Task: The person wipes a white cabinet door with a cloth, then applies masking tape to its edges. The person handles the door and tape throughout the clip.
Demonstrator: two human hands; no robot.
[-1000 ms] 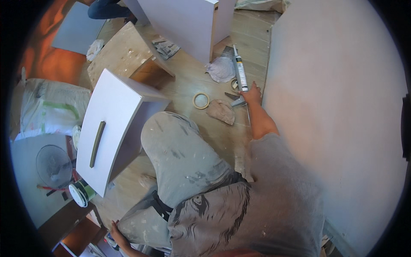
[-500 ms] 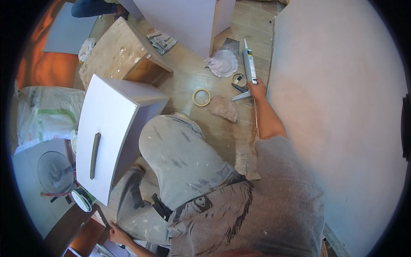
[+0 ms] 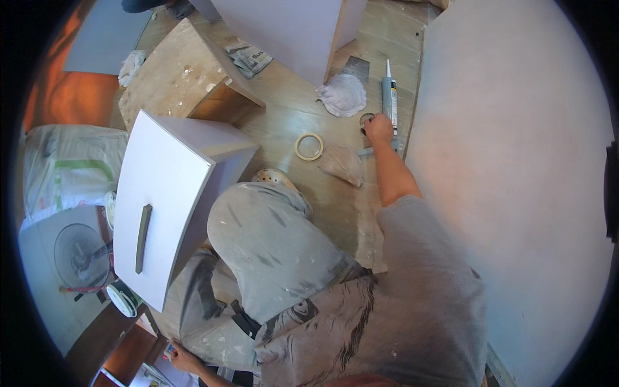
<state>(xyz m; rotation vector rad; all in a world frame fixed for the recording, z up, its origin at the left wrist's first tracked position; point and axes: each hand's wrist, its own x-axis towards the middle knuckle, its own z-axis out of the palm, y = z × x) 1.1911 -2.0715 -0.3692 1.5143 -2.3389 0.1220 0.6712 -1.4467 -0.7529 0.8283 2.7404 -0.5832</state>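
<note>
Sealant tube (image 3: 390, 97): one, grey, on the floor (image 3: 284, 122) near the edge of the large white board (image 3: 503, 142), nozzle aimed away from the wearer.

Right hand (image 3: 380, 130): just beside the tube, over the small roll (image 3: 365, 117); fingers curled inward, contents hidden, so whether they grip cannot be told.

Left hand (image 3: 185, 357): low, well apart, by the trouser leg; fingers narrow, a small bluish item at their tips; grip cannot be told.

Nearby: grey handle (image 3: 365, 152), partly behind the right forearm; cream roll (image 3: 298, 147); brown cloth (image 3: 340, 165); white cloth (image 3: 343, 95); dark sheet (image 3: 356, 69). Further left: white box (image 3: 161, 206) with bar handle (image 3: 143, 238); wooden box (image 3: 180, 74).

Risks, as judged: the tube could roll or be knocked by the right wrist, its nozzle smearing sealant on board or floor, if any is exposed. A shifting knee could nudge the white box and scuff its face.

Markings: tube label in white and dark, print too small to read; newspaper (image 3: 250, 59), large dark lettering; sack (image 3: 77, 168), faint print and green band; shirt (image 3: 380, 309), dark printed drawing.
</note>
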